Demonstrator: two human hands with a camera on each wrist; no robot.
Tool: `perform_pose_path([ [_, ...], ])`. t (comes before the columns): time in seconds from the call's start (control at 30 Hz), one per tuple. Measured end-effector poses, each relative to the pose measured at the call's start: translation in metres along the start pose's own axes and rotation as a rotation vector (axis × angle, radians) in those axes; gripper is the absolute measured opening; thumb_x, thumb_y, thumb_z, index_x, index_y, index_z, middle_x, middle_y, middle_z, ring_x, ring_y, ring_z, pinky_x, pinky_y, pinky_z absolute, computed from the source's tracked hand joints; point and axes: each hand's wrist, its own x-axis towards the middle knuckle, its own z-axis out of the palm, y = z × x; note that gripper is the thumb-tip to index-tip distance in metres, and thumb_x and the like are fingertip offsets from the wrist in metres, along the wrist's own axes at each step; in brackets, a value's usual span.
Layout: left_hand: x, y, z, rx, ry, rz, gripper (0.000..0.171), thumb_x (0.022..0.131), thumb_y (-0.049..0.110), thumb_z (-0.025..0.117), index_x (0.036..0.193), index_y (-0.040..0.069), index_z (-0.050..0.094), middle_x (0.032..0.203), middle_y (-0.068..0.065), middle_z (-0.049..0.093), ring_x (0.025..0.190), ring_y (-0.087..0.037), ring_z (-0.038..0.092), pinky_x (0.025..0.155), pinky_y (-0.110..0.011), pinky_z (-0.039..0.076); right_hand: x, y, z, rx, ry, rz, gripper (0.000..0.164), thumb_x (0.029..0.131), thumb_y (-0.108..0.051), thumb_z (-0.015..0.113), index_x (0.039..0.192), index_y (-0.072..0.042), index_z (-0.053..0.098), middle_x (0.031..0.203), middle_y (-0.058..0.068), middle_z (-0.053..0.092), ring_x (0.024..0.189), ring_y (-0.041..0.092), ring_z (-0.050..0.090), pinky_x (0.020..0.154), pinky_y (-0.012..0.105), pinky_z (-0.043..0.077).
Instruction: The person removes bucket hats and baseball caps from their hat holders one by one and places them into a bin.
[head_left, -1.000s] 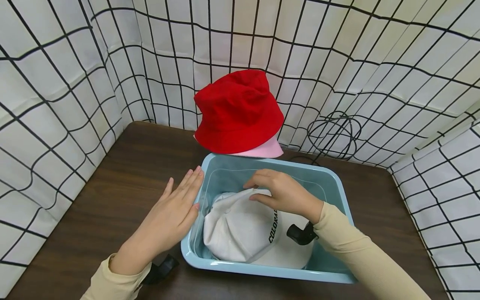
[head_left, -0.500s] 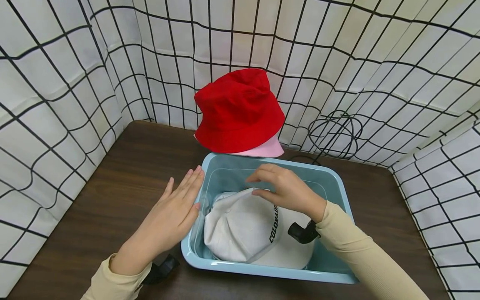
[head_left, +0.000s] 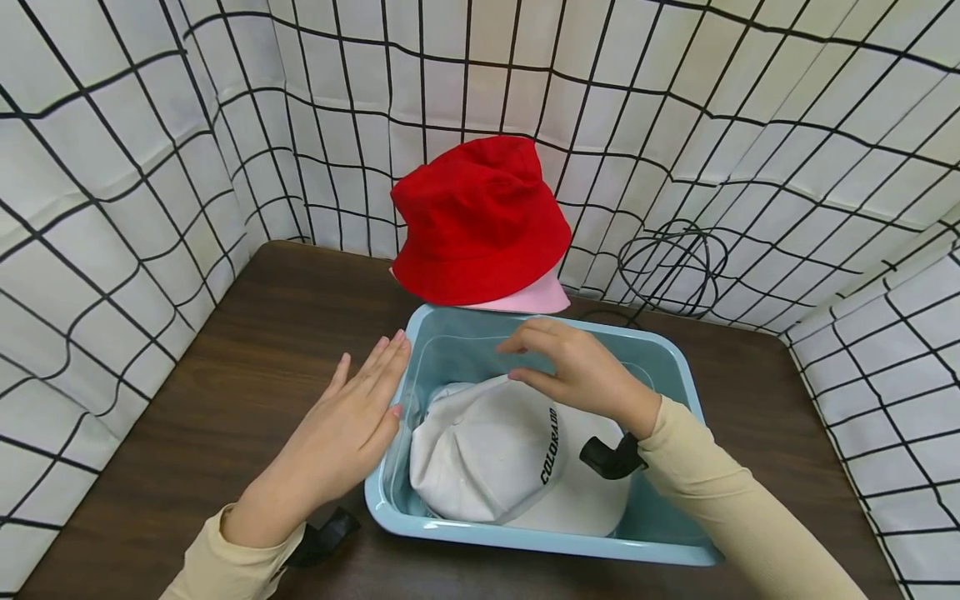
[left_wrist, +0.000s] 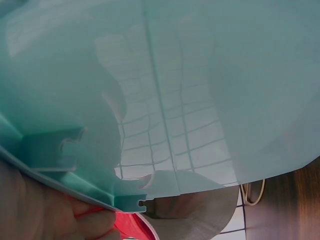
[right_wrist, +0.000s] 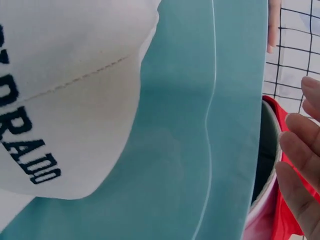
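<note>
In the head view, the white cap lies inside the blue bin, crown toward the left end and brim toward the right, COLORADO lettering showing. I judge its placing nearly or fully done: my right grip hangs over it, fingers loosely curved with a wide gap to the thumb, holding nothing; my thumb tip overlaps the cap's edge here, so I cannot tell from this angle whether they touch. My left grip lies with straight fingers against the bin's left rim. The red bucket hat sits over a pink hat behind the bin, at the back of the surface; those two look like the part left undone.

From my left wrist, I see the bin's wall and my fingers against its edge, pinching nothing that I can make out.

From my right wrist, the cap lies apart from my visible fingers, with both other hats beyond the rim.
</note>
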Motion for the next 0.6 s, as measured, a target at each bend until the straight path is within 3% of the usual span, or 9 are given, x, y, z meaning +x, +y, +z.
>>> perform_pose_path([
  [0.6,-0.0007,-0.0001,0.0001,0.022,0.025,0.012,0.062,0.097,0.023,0.043,0.15,0.002,0.019,0.155,-0.01,0.017,0.142,-0.028,0.015,0.11,-0.058,0.009,0.0086,-0.0059,-0.0082,-0.02,0.003,-0.02,0.029,0.079,-0.009,0.076,0.106,-0.004,0.068,0.101,0.003,0.066,0.097,0.015,0.059,0.08,0.028,0.05],
])
